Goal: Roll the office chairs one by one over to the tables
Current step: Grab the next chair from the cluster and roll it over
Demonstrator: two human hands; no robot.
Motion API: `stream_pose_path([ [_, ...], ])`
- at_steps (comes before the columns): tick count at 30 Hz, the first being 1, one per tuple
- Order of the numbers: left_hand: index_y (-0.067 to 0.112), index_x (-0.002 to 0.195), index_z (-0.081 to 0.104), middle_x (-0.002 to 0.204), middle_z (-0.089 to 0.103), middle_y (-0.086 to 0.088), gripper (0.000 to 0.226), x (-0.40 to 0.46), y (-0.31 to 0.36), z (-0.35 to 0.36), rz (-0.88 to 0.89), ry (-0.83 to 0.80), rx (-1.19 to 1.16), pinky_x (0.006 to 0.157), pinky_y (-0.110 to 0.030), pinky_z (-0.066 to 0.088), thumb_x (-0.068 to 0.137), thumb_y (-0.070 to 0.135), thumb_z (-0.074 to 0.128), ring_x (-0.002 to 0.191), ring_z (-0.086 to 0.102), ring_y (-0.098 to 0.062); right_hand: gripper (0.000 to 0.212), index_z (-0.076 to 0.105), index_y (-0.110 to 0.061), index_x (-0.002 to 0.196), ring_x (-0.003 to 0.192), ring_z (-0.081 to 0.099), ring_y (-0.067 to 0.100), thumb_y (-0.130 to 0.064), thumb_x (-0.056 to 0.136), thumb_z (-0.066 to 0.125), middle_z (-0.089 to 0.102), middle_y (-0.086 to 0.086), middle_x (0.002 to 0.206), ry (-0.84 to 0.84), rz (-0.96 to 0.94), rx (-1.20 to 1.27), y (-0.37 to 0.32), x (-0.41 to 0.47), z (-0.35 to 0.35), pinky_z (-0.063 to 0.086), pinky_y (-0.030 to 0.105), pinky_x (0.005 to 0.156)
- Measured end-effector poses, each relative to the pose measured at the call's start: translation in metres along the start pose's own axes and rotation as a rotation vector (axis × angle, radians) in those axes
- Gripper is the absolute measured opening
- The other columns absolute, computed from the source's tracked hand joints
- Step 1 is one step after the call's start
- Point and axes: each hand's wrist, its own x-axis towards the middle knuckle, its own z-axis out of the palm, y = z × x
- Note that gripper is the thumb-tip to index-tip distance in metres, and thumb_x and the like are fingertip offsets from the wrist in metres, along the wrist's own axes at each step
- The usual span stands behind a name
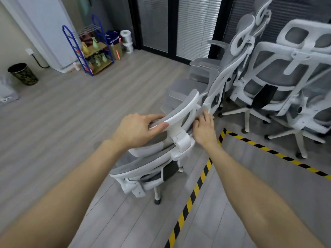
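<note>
A white-framed office chair point(154, 169) with grey mesh stands just in front of me, its back towards me. My left hand point(138, 130) grips the left end of its headrest point(180, 111), thumb on the white rim and fingers over the top. My right hand point(204, 127) holds the headrest's right end with curled fingers. Several more chairs of the same kind are packed together at the right, one tall back point(231, 68) close behind the held chair and another point(279, 74) further right. No table is in view.
Yellow-and-black tape point(197, 187) marks a line on the grey wood floor under the chair and runs off right. A blue shoe rack point(89, 49) stands by the far wall, a dark waste bin point(23, 74) at far left. Dark-framed windows with blinds fill the back.
</note>
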Motion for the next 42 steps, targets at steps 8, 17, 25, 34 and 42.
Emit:
stream_pose_path([
  [8, 0.054, 0.123, 0.074, 0.057, 0.063, 0.013, 0.072, -0.078, -0.054, -0.018, -0.044, 0.119, 0.062, 0.062, -0.033, 0.044, 0.090, 0.097, 0.026, 0.065, 0.063, -0.017, 0.069, 0.063, -0.013, 0.131, 0.146, 0.043, 0.040, -0.061, 0.110, 0.017, 0.060, 0.004, 0.138, 0.010, 0.023, -0.280, -0.039, -0.098, 0.035, 0.011, 0.061, 0.134],
  [17, 0.037, 0.092, 0.073, 0.065, 0.065, 0.011, 0.088, -0.149, -0.093, -0.057, 0.033, 0.134, 0.210, 0.074, -0.037, 0.049, 0.076, 0.112, 0.029, 0.068, 0.063, -0.014, 0.121, 0.058, -0.014, 0.137, 0.155, 0.036, 0.030, -0.113, 0.072, 0.031, 0.055, 0.005, 0.146, -0.098, -0.096, -0.393, -0.045, -0.196, 0.038, 0.002, 0.060, 0.136],
  [25, 0.036, 0.086, 0.071, 0.056, 0.059, 0.005, 0.090, -0.200, -0.127, -0.080, 0.026, 0.155, 0.286, 0.062, -0.034, 0.042, 0.074, 0.113, 0.026, 0.062, 0.059, -0.020, 0.110, 0.058, -0.016, 0.116, 0.131, 0.049, 0.029, -0.113, 0.071, 0.036, 0.056, 0.001, 0.120, 0.045, -0.158, -0.321, -0.078, -0.229, 0.083, 0.014, 0.057, 0.134],
  [34, 0.033, 0.092, 0.075, 0.067, 0.069, 0.005, 0.110, -0.267, -0.153, -0.093, -0.162, 0.190, 0.406, 0.064, -0.037, 0.053, 0.069, 0.116, 0.005, 0.072, 0.067, -0.023, 0.099, 0.055, -0.020, 0.113, 0.127, 0.052, 0.024, -0.110, 0.073, 0.044, 0.055, -0.003, 0.117, -0.040, -0.379, -0.323, -0.125, -0.213, 0.099, 0.018, 0.056, 0.135],
  [42, 0.038, 0.109, 0.077, 0.077, 0.074, 0.010, 0.101, -0.370, -0.176, -0.113, -0.297, 0.272, 0.527, 0.056, -0.029, 0.030, 0.079, 0.109, 0.011, 0.070, 0.066, -0.023, 0.108, 0.059, -0.014, 0.123, 0.135, 0.051, 0.026, -0.109, 0.075, 0.042, 0.060, 0.001, 0.122, -0.156, -0.602, -0.369, -0.194, -0.220, 0.141, 0.011, 0.052, 0.138],
])
